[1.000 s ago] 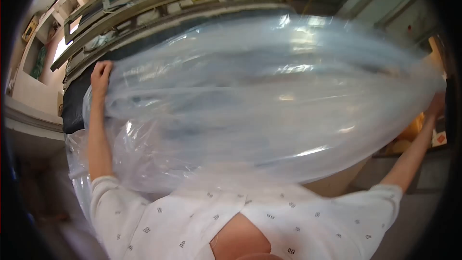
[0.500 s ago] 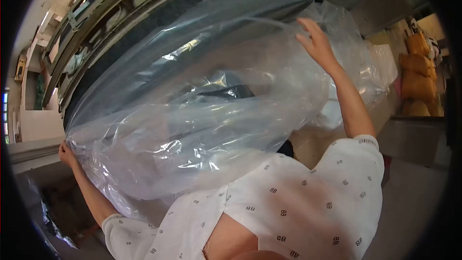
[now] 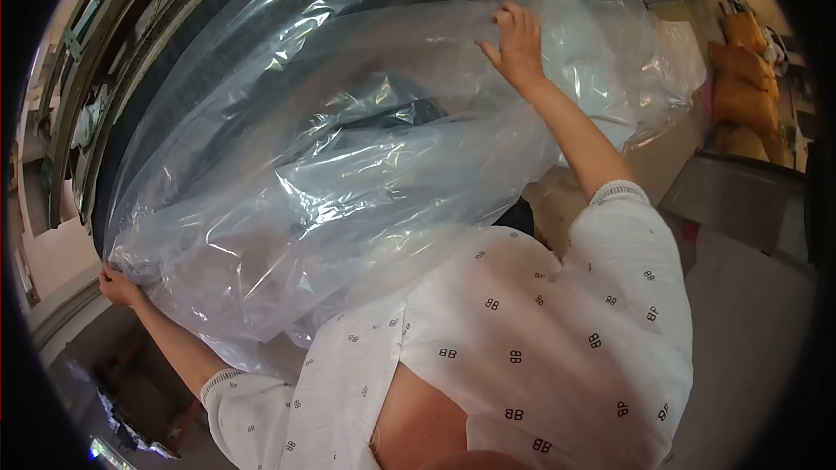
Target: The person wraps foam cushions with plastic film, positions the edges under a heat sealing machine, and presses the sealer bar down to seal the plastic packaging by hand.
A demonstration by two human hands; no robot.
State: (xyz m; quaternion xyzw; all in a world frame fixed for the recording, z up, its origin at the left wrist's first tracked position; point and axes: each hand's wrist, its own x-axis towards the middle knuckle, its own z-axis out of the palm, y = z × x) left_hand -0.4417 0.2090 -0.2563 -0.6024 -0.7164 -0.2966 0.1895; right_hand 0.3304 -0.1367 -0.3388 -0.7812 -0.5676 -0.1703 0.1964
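Note:
A large sheet of clear plastic film spreads across the view in front of my body, wrinkled and shiny. My left hand is closed on its gathered left corner, fingers pinched together. Up at the far right side of the film, my right hand has its thumb apart from bent fingers. It lies over or against the film's upper edge, and I cannot tell how firmly it touches. Through the film shows a dark patch, its kind unclear.
A machine with long metal rails curves along the upper left, beside a dark surface under the film. More bunched plastic lies beyond my right hand. Orange-brown sacks are stacked at the far right, near a grey panel.
My right hand has shifted left in view and its fingers have bent. The view has tilted, and the film's folds have changed. My left hand keeps its pinch on the corner.

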